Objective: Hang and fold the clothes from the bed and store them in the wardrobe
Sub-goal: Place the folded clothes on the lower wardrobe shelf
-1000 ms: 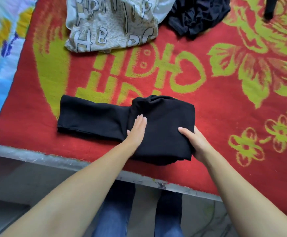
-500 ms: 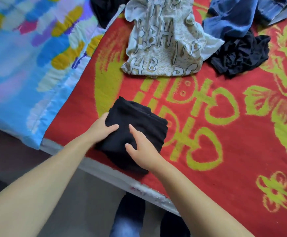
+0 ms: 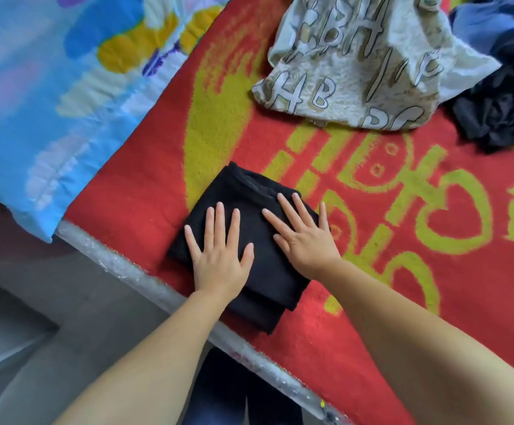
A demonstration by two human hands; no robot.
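- Low in the frame, the bed's pale edge [image 3: 145,279] runs diagonally; below it, dark trouser legs are cut off by the bottom border.
- At lower centre, the folded black garment [image 3: 249,240] lies on the red blanket [image 3: 372,302], close to that edge.
- The left hand [image 3: 220,259] lies flat on it with its fingers spread, grasping nothing; the right hand [image 3: 306,237] is likewise flat and released, just beside it.
- To do this well, I judge: press evenly outward from the middle, square the stepped layers at the near corner, then lift with support from below so the folds hold.
- The garment's type is hard to tell, since the folds hide its shape.
- At upper centre, a lettered beige top [image 3: 357,69] lies crumpled.
- At upper right, a black heap [image 3: 501,115] and blue cloth [image 3: 495,29] are cut off.
- No wardrobe shows.
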